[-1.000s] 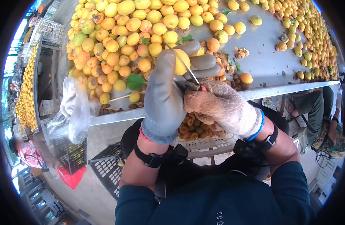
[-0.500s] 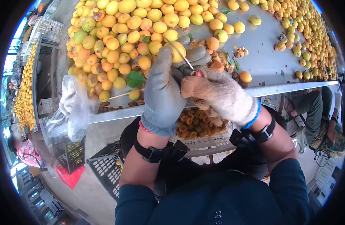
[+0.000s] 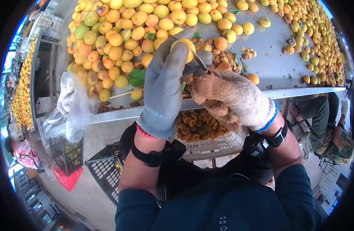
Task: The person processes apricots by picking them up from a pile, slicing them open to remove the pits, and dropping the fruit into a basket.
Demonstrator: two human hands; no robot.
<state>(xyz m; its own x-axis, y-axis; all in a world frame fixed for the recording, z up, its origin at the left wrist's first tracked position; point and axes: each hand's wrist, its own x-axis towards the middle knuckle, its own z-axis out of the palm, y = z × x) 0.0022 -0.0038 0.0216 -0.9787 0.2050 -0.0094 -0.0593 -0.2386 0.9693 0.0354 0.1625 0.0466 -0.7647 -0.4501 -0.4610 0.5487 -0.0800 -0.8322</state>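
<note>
A steel worktop [image 3: 269, 61] carries a heap of yellow fruit [image 3: 119, 42] toward its far left corner. Over its near edge, the grey-gloved left hand [image 3: 165, 84] has its fingers clamped round one fruit [image 3: 186, 48]. The right hand [image 3: 233, 100], fingers clenched on a thin knife [image 3: 194, 54], sets the blade slanting up-left against it.

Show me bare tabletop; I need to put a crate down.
The free patch of metal table lies right of the pits and scraps, bordered by the right-hand fruit row and the front edge. Left, the big fruit pile is packed solid, up to the hands.
</note>
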